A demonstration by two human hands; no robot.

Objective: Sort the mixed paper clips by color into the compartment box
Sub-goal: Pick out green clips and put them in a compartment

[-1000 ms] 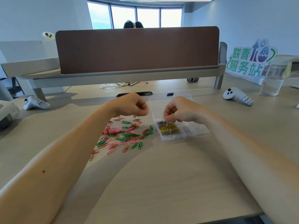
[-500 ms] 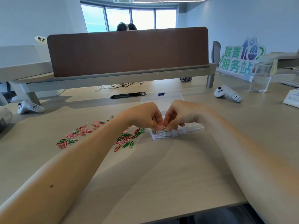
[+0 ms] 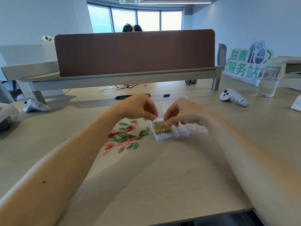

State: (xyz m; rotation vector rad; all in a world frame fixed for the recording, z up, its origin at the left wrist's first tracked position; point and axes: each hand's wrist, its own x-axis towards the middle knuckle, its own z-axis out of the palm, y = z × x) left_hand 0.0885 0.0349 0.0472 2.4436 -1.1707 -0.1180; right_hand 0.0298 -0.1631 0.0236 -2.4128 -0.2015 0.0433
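A clear compartment box [image 3: 200,130] lies on the desk right of centre. Its left compartments hold silver clips [image 3: 156,122], yellow clips [image 3: 160,127] and white clips [image 3: 163,135]. Left of the box is a loose pile of red, pink and green paper clips [image 3: 125,136]. My right hand [image 3: 182,111] hovers over the box's far left corner, its fingertips pinched together right at the silver clips. My left hand [image 3: 140,107] hangs just left of the box, above the pile's far edge, fingers curled to a pinch. Blur hides whatever it may hold.
White controllers lie at the right [image 3: 233,98] and left [image 3: 35,106]. A glass jar [image 3: 267,84] and a green sign [image 3: 247,61] stand at the far right. A brown divider [image 3: 135,51] closes the back. A black object [image 3: 123,97] lies behind my hands.
Half a second ago my fingertips met over the box's front left corner. They have since parted, the left hand drawing back toward the pile and the right staying over the silver compartment.
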